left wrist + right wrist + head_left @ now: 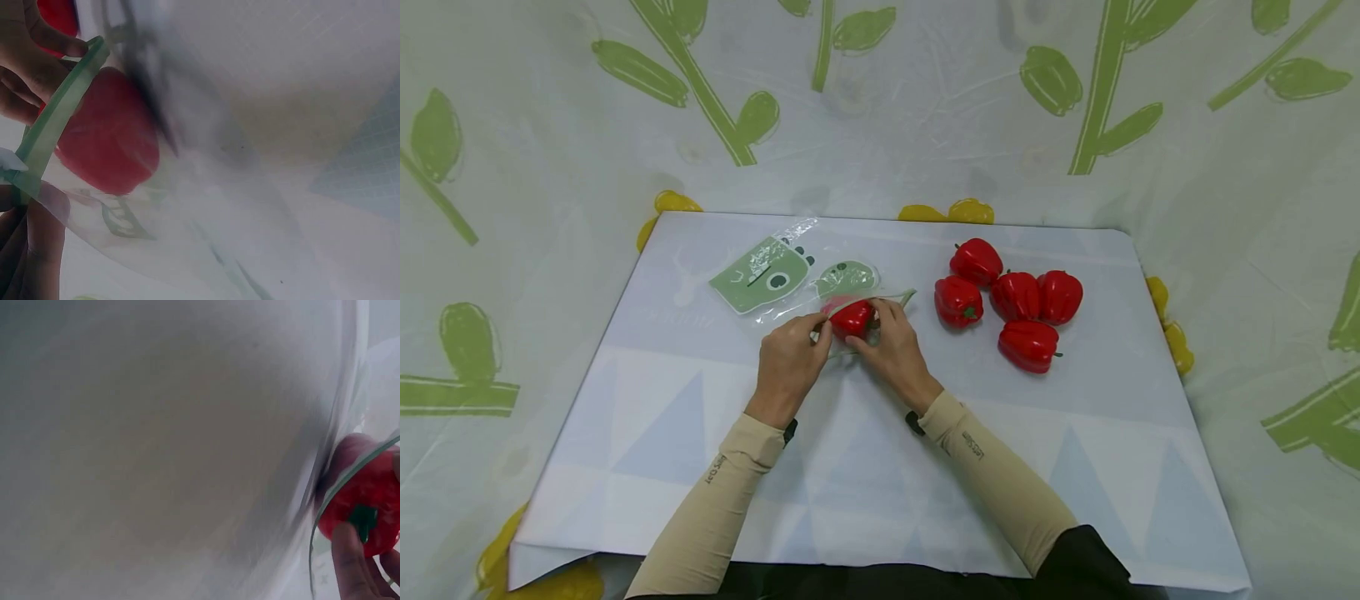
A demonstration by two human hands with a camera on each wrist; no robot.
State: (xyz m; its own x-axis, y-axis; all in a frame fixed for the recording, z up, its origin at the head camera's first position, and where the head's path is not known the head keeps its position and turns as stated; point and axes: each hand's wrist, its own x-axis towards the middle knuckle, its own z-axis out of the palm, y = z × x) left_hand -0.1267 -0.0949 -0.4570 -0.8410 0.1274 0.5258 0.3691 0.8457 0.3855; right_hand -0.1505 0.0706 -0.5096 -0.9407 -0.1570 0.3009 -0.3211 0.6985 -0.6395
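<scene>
A red bell pepper (852, 319) sits partly inside the mouth of a clear plastic zip bag with a green edge strip (65, 109). My left hand (792, 360) pinches the bag's edge at the left of the opening. With curled fingers my right hand (895, 354) holds the pepper at the opening's right side. In the right wrist view, fingertips (349, 550) press beside the pepper's green stem (362, 520). Through the clear plastic, the left wrist view shows the pepper's rounded end (115, 140) inside the bag.
Several more red bell peppers (1017, 296) lie grouped to the right of the hands. At the back left lies a clear bag with a green cartoon face (762, 277); another green printed patch (847, 277) is beside it. The white table (647, 508) has pale blue triangles.
</scene>
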